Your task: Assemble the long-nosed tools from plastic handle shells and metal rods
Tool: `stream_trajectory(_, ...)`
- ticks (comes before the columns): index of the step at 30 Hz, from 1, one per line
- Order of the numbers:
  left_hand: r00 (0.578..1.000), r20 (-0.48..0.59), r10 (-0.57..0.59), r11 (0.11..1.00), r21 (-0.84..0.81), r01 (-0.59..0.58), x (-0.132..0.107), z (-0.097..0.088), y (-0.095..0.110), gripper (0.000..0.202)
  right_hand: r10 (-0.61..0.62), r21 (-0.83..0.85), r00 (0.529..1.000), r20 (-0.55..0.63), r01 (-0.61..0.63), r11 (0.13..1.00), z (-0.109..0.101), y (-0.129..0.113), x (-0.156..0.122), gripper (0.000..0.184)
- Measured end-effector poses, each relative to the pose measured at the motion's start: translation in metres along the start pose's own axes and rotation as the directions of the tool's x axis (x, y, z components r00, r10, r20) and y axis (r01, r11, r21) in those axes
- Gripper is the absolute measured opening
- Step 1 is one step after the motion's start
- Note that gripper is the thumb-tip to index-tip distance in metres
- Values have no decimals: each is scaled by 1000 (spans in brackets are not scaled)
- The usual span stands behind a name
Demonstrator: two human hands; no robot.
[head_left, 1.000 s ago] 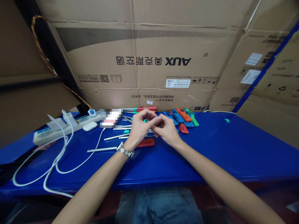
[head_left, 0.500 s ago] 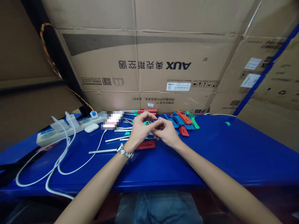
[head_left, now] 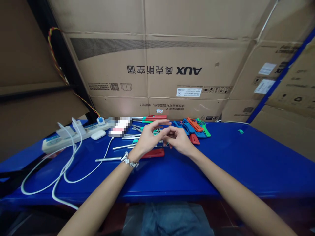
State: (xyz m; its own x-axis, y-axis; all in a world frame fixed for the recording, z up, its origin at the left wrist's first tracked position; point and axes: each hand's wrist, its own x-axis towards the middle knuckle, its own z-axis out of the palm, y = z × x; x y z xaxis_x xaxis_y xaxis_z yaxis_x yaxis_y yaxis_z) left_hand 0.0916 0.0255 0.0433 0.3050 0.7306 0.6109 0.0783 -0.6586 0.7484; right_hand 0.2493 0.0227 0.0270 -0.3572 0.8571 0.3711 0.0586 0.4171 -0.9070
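Observation:
My left hand [head_left: 147, 139], with a metal watch [head_left: 129, 160] on its wrist, is held just above the blue table [head_left: 236, 164]. Its thumb and fingers pinch a small teal part [head_left: 156, 132], while the index finger stretches out above it. My right hand [head_left: 180, 140] meets it from the right with its fingers curled onto the same small part; what lies inside that grip is mostly hidden. Under the hands lie a red plastic handle [head_left: 154, 153] and several metal rods [head_left: 122, 146].
Blue, red and green plastic handles [head_left: 194, 126] are piled behind the right hand, and red and green screwdrivers [head_left: 152, 117] lie by the cardboard boxes [head_left: 157, 68]. A power strip [head_left: 70, 135], white cables [head_left: 61, 170] and an earbud case [head_left: 97, 134] sit at left. A teal bit [head_left: 240, 131] lies at right.
Both hands stay together over the same spot. My left index finger has straightened out over the part. The camera has tilted slightly.

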Motion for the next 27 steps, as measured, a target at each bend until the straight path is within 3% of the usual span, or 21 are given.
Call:
stream_trajectory(2,990,-140,-2,1000,7,3,2,4,-2,25,-6,1,996,-84,6,1000,7,6,3,37)
stream_trajectory(4,979,-201,-17,1000,-1,17,4,6,-3,23,-19,-1,991,-133,19,1000,12,9,5,40)
stream_trajectory(7,988,-152,-33,999,-15,31,4,2,-1,22,-30,-11,991,-134,29,1000,12,7,3,37)
stream_trajectory(12,999,52,-15,1000,25,14,0,-9,4,24,-2,-45,995,98,6,999,-5,-2,-5,40)
stream_trajectory(14,996,93,-13,999,39,9,-1,-10,5,26,4,-85,991,133,8,996,-9,-3,-6,39)
stream_trajectory(16,999,49,-14,998,56,12,0,-7,5,25,-4,-110,994,107,15,994,-8,-3,-5,37)
stream_trajectory(19,992,-128,-14,998,53,21,2,0,3,23,-22,-96,1000,22,24,995,0,-2,-1,33)
stream_trajectory(21,982,-188,-18,999,46,27,3,3,1,24,-33,-82,999,-20,31,996,7,-2,1,31)
stream_trajectory(24,986,-164,-15,998,65,26,2,5,0,25,-41,-55,998,-50,38,998,12,-2,3,29)
stream_trajectory(27,993,-119,-18,998,59,25,-4,-1,1,23,-15,-10,1000,5,15,1000,9,0,4,31)
